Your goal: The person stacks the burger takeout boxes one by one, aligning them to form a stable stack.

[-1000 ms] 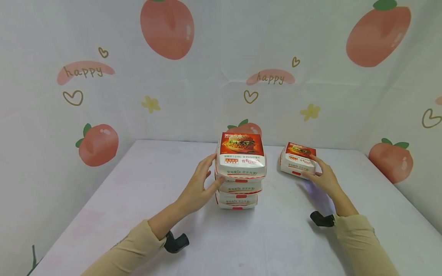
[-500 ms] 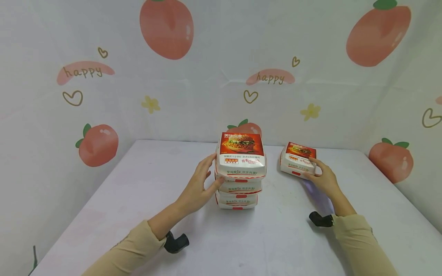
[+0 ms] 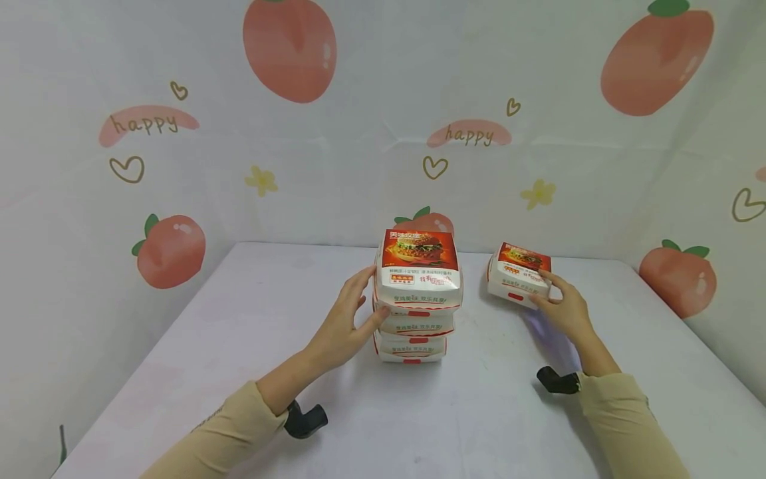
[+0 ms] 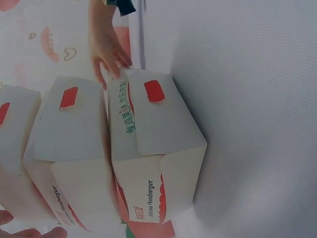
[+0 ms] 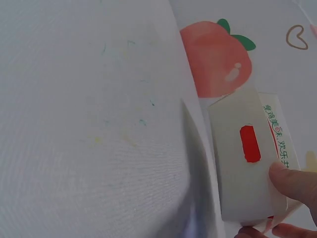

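Note:
Three white-and-red hamburger boxes stand in a stack (image 3: 417, 276) mid-table in the head view. My left hand (image 3: 341, 332) rests against the stack's left front corner, fingers along the side and thumb on the front near the upper boxes. In the left wrist view its fingertips (image 4: 42, 232) touch the box farthest left, while the bottom box (image 4: 163, 124) shows whole. To the right, my right hand (image 3: 564, 309) pinches another hamburger box (image 3: 517, 274) by its near right corner. The right wrist view has the thumb (image 5: 292, 181) on its front; other fingers are partly hidden.
A white table (image 3: 287, 293) carries the boxes. Behind it hangs a pale cloth (image 3: 347, 159) printed with fruit, hearts and flowers. Black wrist-worn pieces, one at the left cuff (image 3: 305, 421) and one at the right cuff (image 3: 558, 380), stick out over the table.
The single box in my right hand has shifted slightly up and right in the head view, its near side a little more tilted. My left hand and the stack have stayed put.

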Demonstrator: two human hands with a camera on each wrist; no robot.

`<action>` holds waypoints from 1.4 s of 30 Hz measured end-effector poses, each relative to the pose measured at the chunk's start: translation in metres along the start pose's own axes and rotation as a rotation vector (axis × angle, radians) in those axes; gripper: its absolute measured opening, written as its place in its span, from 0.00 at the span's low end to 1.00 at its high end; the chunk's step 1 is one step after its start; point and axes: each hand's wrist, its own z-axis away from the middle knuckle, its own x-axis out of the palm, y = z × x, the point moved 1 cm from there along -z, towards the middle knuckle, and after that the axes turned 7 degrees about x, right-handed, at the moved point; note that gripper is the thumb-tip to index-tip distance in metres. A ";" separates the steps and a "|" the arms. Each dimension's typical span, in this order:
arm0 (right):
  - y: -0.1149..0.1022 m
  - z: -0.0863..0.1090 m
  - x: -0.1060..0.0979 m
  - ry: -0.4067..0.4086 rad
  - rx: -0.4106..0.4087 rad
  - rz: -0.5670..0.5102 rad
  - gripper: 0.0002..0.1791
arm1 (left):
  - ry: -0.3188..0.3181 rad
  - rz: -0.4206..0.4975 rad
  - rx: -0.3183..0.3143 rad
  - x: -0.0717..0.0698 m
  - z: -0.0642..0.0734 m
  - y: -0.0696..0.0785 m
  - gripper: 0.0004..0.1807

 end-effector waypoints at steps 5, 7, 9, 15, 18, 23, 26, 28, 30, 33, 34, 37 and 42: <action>-0.004 0.000 -0.003 0.012 -0.008 -0.011 0.37 | -0.003 0.002 -0.002 0.000 -0.001 0.000 0.37; -0.007 0.001 -0.005 0.019 -0.016 -0.017 0.37 | -0.008 0.006 -0.010 0.000 -0.001 0.000 0.37; -0.009 0.003 -0.007 0.028 -0.031 -0.024 0.37 | -0.009 0.008 -0.011 0.000 -0.001 0.000 0.37; -0.019 0.008 -0.012 0.040 -0.069 -0.058 0.37 | -0.004 0.010 -0.006 -0.001 0.000 0.001 0.38; -0.024 0.011 -0.014 0.034 -0.074 -0.069 0.37 | -0.004 0.013 -0.005 -0.001 0.000 0.001 0.38; -0.030 0.015 -0.018 0.046 -0.099 -0.061 0.36 | -0.006 0.017 -0.013 0.000 0.000 0.000 0.38; -0.034 0.017 -0.020 0.059 -0.123 -0.055 0.36 | -0.004 0.020 -0.014 0.000 0.000 0.000 0.38; -0.037 0.019 -0.021 0.063 -0.132 -0.058 0.36 | -0.003 0.020 -0.012 0.001 0.000 0.000 0.38; -0.041 0.021 -0.023 0.069 -0.137 -0.061 0.36 | -0.002 0.019 -0.008 0.001 0.000 0.000 0.38; -0.046 0.023 -0.026 0.075 -0.141 -0.065 0.36 | -0.001 0.017 -0.004 0.001 0.000 -0.001 0.38; -0.047 0.024 -0.027 0.077 -0.144 -0.066 0.36 | 0.000 0.016 -0.004 0.001 0.000 0.000 0.38; -0.052 0.027 -0.030 0.081 -0.152 -0.069 0.36 | 0.002 0.016 -0.003 0.001 0.000 0.000 0.38; -0.061 0.031 -0.034 0.086 -0.169 -0.074 0.37 | 0.001 0.015 -0.006 0.001 0.000 0.000 0.38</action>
